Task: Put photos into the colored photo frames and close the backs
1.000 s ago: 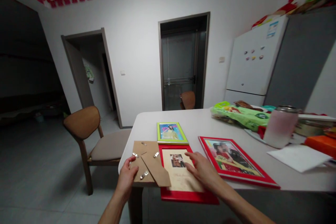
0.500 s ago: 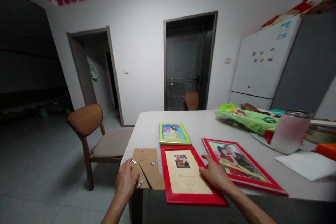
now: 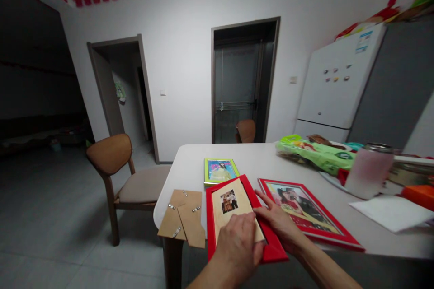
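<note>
A red picture frame [image 3: 210, 216] lies at the table's near edge, raised and tilted a little. Inside it, a cream paper insert [image 3: 220, 214] printed with a small photo sits askew to the frame's border. Over the insert's lower end, my left hand [image 3: 237, 244] has its fingers curled and closed on the sheet; the fingertips are partly hidden. My right hand [image 3: 276, 219] grips the frame's right side, its fingers along the edge. To the left lies a brown backing board [image 3: 191, 216] with several metal clips and a stand flap.
A second red frame [image 3: 334, 230] with a portrait lies at right. A green frame [image 3: 233, 165] stands behind the middle one. Farther right are a green packet [image 3: 315, 156], a pink jar [image 3: 369, 171] and white paper [image 3: 389, 212]. A chair [image 3: 110, 156] is beside the table [image 3: 190, 158].
My left hand has left the brown backing board and moved right onto the cream insert. The insert has turned askew in the frame, and the frame has tilted. The backing board has shifted slightly.
</note>
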The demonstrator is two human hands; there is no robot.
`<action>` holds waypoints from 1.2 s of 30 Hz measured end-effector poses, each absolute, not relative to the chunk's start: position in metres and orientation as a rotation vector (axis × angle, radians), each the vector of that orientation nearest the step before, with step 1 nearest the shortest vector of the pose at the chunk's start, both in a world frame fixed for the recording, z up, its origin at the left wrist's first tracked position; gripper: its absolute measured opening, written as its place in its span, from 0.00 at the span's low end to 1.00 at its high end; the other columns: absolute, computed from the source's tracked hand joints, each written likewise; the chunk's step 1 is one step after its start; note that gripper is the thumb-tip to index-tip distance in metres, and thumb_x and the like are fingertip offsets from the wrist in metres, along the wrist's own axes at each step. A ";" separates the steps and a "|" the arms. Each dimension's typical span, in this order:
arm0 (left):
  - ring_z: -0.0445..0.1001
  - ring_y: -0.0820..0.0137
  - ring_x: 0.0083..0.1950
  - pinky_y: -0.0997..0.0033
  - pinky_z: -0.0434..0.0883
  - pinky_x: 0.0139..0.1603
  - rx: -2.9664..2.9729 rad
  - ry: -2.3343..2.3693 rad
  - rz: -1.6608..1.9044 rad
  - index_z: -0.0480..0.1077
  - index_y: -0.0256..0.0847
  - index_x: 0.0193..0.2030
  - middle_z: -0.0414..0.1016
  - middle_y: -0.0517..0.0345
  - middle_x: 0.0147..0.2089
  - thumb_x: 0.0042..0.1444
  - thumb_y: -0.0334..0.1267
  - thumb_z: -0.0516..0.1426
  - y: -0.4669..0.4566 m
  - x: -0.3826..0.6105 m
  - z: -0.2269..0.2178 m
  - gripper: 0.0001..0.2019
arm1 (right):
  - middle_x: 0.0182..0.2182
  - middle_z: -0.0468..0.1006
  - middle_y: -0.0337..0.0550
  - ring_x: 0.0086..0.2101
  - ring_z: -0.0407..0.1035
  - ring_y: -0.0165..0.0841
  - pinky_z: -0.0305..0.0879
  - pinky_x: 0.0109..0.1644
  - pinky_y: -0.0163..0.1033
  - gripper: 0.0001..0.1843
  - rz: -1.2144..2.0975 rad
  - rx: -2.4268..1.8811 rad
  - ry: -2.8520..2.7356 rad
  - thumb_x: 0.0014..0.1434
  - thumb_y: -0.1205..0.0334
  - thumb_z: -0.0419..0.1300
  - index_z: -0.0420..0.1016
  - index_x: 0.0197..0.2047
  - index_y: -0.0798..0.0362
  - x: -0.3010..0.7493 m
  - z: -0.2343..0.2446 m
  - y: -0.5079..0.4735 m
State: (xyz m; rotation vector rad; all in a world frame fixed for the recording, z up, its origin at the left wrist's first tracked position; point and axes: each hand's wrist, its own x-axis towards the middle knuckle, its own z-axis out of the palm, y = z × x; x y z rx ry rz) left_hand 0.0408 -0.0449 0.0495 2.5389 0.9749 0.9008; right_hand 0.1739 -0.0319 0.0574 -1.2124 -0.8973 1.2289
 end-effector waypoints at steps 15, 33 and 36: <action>0.68 0.74 0.23 0.78 0.64 0.23 1.552 1.428 1.187 0.59 0.38 0.46 0.68 0.66 0.25 0.45 0.34 0.50 -0.014 -0.073 0.003 0.18 | 0.32 0.75 0.53 0.34 0.69 0.38 0.59 0.38 0.36 0.22 0.187 -2.012 -1.691 0.46 0.65 0.48 0.67 0.45 0.64 0.209 0.008 -0.010; 0.62 0.61 0.52 0.63 0.57 0.53 2.201 1.588 0.935 0.62 0.35 0.49 0.65 0.46 0.49 0.45 0.34 0.50 -0.031 -0.073 0.000 0.22 | 0.39 0.71 0.53 0.38 0.66 0.36 0.57 0.44 0.38 0.22 0.182 -1.830 -1.757 0.46 0.65 0.50 0.67 0.45 0.62 0.181 0.007 -0.007; 0.55 0.59 0.57 0.59 0.52 0.57 2.311 1.404 0.894 0.61 0.37 0.52 0.60 0.47 0.55 0.42 0.33 0.52 -0.034 -0.060 -0.001 0.26 | 0.24 0.73 0.43 0.22 0.66 0.30 0.60 0.28 0.34 0.27 0.719 -1.711 -1.507 0.46 0.63 0.48 0.60 0.51 0.63 0.152 0.003 0.001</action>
